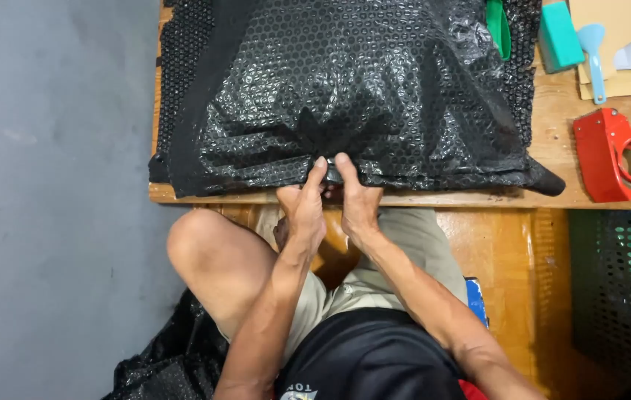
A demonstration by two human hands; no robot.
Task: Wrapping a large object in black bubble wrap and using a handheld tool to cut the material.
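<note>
A large bundle wrapped in black bubble wrap (345,89) lies on a low wooden table (589,196). Both of my hands pinch its near edge at the middle of the table's front. My left hand (302,207) grips the wrap with the thumb on top. Right beside it, touching, my right hand (356,204) holds the same edge. My bare knee (212,255) is raised just under the table's front.
A red tape dispenser (615,155) sits at the table's right end. Behind it are a teal block (558,33), a light blue scoop-like tool (593,52), brown cardboard (626,44) and a green object (499,26). More black wrap (160,367) lies on the grey floor at lower left.
</note>
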